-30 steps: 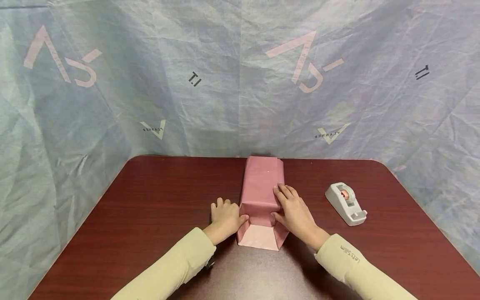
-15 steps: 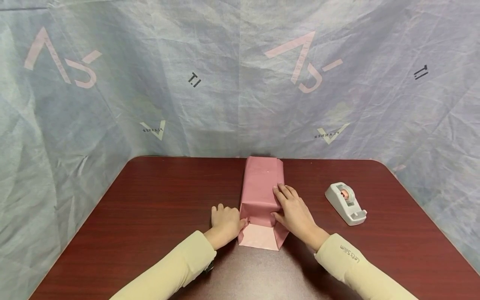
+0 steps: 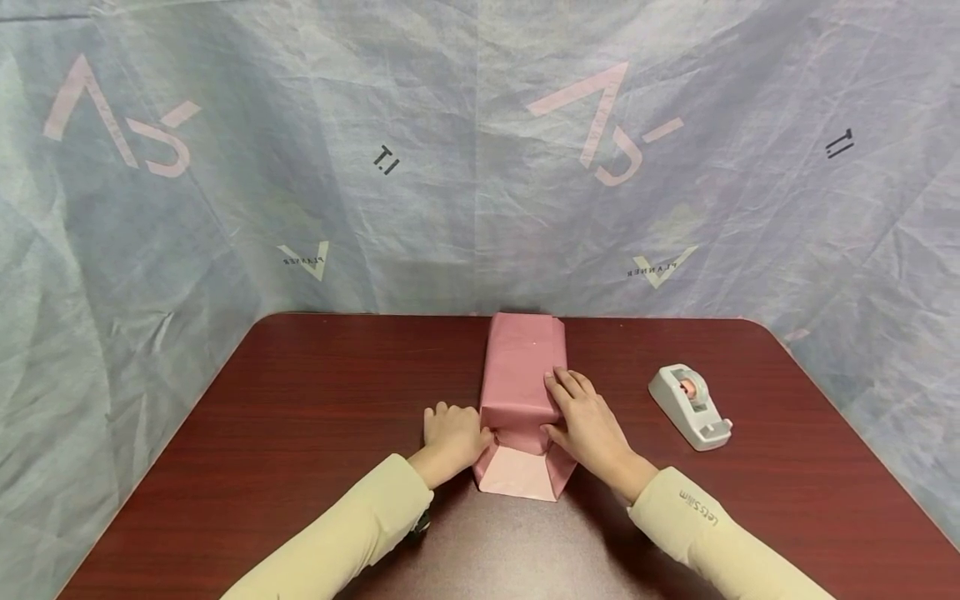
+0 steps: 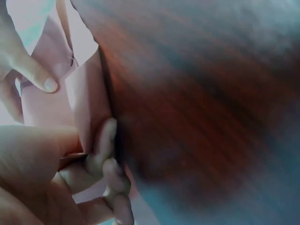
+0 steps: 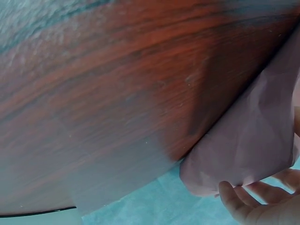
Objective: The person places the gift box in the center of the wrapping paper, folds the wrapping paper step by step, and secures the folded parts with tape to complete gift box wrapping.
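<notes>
A long box wrapped in pink paper [image 3: 522,358] lies on the table, its near end unfolded. Pale paper shows inside the bottom flap [image 3: 517,473], which spreads toward me. My left hand [image 3: 452,435] is at the near left corner, pinching the side fold between thumb and fingers; the left wrist view shows the folded paper [image 4: 83,101] running down into that pinch. My right hand [image 3: 594,425] holds the near right corner, fingers over the top edge and thumb against the end. In the right wrist view its fingertips [image 5: 226,190] touch the edge of the wrapping.
A white tape dispenser [image 3: 692,408] with a roll in it stands on the dark red table [image 3: 352,375], right of the box. Behind the table's far edge hangs a grey printed cloth [image 3: 420,208], which also closes in both sides.
My left thumb and fingers have shifted slightly along the near left fold, and the paper there creased inward. My right hand, the box and the tape dispenser have stayed in place.
</notes>
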